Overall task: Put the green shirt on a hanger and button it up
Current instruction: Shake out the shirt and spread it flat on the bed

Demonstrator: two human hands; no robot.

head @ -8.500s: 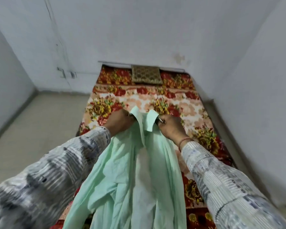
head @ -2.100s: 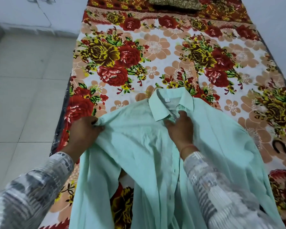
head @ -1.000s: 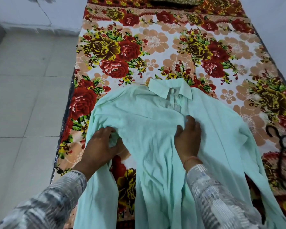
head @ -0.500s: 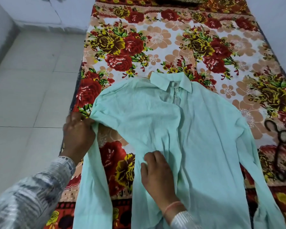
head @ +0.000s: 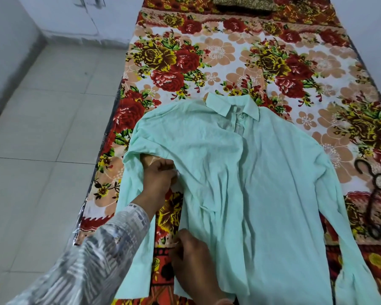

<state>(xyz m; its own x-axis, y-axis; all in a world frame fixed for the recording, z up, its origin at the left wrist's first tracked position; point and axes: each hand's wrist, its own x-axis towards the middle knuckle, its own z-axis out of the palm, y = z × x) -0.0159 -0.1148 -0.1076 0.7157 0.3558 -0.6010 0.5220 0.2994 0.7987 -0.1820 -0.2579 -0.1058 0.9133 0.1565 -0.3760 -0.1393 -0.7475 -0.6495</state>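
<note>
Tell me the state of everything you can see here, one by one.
green shirt, spread front up on the floral bedsheet, collar farthest from the person
left hand, grips the shirt's side under the sleeve
right hand, holds the shirt's side edge lower down
dark hooked item, lying untouched on the bedsheet, right of the shirt

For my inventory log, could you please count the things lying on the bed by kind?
Green shirt: 1
Dark hanger: 1
Cushion: 1
Total: 3
</note>
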